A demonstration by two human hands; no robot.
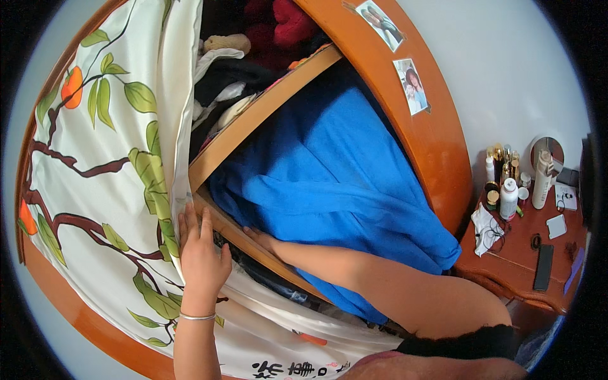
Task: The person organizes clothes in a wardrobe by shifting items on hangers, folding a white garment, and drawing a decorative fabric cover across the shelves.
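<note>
My left hand (204, 253) is open, its fingers stretched upward against the edge of a white curtain (120, 209) printed with branches, leaves and orange fruit. Its fingertips lie beside the corner where two wooden shelf boards meet. My right hand (259, 240) reaches in from the lower right and rests at the lower shelf board (247, 237), fingers extended along the border of a large blue cloth (329, 164). Folds of this cloth fill the compartment and spill over the board's front on the right. Part of the right hand is hard to make out against the board.
A slanting upper shelf board (266, 114) carries piled dark, white and red clothes (294, 25). The orange wooden cabinet frame (405, 139) bears two taped photos. At right, a reddish-brown table (513, 253) holds bottles (508, 199), a round mirror and small items.
</note>
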